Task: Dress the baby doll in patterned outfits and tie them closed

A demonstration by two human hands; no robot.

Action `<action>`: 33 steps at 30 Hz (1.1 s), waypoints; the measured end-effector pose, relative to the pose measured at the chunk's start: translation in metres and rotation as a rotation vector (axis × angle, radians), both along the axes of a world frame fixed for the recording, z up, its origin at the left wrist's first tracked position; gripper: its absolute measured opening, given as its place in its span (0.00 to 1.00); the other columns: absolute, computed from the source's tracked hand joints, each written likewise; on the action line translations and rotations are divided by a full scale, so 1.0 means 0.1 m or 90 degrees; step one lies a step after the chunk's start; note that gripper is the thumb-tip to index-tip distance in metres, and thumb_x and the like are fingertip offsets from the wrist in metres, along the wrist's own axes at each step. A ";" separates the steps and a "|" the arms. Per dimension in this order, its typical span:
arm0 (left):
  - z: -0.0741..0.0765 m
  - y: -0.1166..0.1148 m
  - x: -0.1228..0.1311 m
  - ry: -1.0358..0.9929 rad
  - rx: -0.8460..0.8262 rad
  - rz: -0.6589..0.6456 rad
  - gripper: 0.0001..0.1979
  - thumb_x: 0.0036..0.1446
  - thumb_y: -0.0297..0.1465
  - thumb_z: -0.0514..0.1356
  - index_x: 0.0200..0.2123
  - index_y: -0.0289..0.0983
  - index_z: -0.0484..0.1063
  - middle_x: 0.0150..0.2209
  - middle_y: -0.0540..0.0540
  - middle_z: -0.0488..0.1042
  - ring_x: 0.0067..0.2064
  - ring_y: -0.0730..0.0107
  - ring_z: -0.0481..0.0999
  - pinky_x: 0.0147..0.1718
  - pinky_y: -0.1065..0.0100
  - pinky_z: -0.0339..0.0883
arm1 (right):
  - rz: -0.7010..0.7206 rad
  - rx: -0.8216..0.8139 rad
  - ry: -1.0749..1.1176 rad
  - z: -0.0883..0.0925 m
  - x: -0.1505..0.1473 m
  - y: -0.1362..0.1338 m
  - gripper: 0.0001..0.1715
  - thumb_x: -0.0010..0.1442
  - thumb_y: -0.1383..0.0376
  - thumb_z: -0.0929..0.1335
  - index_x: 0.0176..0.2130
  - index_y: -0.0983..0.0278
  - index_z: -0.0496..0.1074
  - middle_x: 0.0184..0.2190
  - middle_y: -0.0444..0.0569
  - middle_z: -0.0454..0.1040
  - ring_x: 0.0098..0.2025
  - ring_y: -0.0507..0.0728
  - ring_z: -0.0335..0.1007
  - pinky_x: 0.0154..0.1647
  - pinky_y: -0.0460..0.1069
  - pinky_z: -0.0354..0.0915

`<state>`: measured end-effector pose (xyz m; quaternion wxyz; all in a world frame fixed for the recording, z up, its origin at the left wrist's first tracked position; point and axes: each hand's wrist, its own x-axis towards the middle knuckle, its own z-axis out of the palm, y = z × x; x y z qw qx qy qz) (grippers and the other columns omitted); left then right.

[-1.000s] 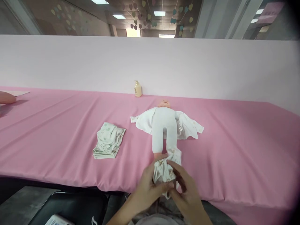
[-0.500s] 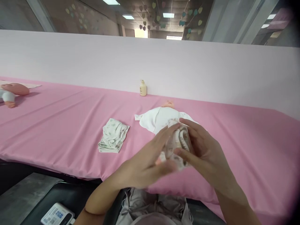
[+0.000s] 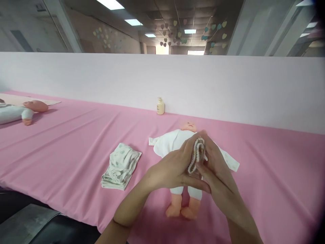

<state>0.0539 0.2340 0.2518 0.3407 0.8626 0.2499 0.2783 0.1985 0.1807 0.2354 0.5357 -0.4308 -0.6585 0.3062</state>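
A baby doll (image 3: 189,127) in white lies face up on the pink tablecloth (image 3: 63,142), head toward the wall, bare feet toward me. An open white top spreads under it. Above its middle I hold a small bunched-up patterned garment (image 3: 196,155) between both hands. My left hand (image 3: 175,167) wraps it from the left. My right hand (image 3: 215,169) presses it from the right. Both hands hide the doll's belly and thighs.
A folded patterned cloth (image 3: 120,166) lies left of the doll. A small lotion pump bottle (image 3: 160,106) stands by the pale pink wall. A second doll (image 3: 22,112) lies at the far left. The table's near edge runs along the bottom left.
My hands lifted the bunched garment from the doll's feet up over its middle and squeezed it tighter. The doll's legs and feet now show. My view shifted closer and to the left.
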 end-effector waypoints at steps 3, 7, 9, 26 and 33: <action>-0.05 0.12 0.02 0.081 0.046 0.075 0.48 0.50 0.39 0.64 0.66 0.45 0.36 0.52 0.38 0.66 0.39 0.59 0.73 0.27 0.67 0.65 | -0.018 -0.023 0.038 -0.08 -0.01 0.17 0.32 0.64 0.60 0.61 0.64 0.48 0.47 0.63 0.44 0.55 0.62 0.60 0.56 0.56 0.58 0.66; -0.04 0.24 0.01 0.154 0.058 0.114 0.36 0.59 0.37 0.55 0.65 0.45 0.39 0.50 0.41 0.69 0.38 0.61 0.74 0.29 0.67 0.65 | -0.095 -0.012 0.049 -0.13 0.01 0.39 0.37 0.61 0.59 0.65 0.64 0.50 0.47 0.64 0.49 0.53 0.62 0.62 0.56 0.54 0.59 0.66; -0.01 0.28 0.00 0.159 0.046 0.104 0.29 0.61 0.40 0.52 0.63 0.44 0.47 0.47 0.44 0.72 0.40 0.61 0.74 0.32 0.66 0.65 | -0.113 -0.017 0.034 -0.12 0.06 0.45 0.35 0.60 0.58 0.66 0.63 0.51 0.51 0.61 0.50 0.58 0.59 0.63 0.61 0.51 0.59 0.68; -0.09 0.16 0.18 -0.116 0.076 0.077 0.19 0.55 0.30 0.61 0.51 0.48 0.68 0.47 0.46 0.62 0.45 0.69 0.69 0.40 0.67 0.72 | -0.027 -0.068 0.054 0.06 0.35 0.34 0.36 0.51 0.59 0.72 0.57 0.54 0.61 0.52 0.51 0.69 0.49 0.60 0.70 0.41 0.52 0.74; -0.09 0.33 0.09 -0.256 0.179 0.118 0.18 0.55 0.19 0.54 0.46 0.40 0.70 0.41 0.46 0.69 0.41 0.72 0.70 0.36 0.71 0.69 | -0.056 0.007 0.068 0.10 0.38 0.33 0.22 0.56 0.61 0.70 0.51 0.57 0.69 0.46 0.51 0.74 0.42 0.60 0.74 0.33 0.52 0.75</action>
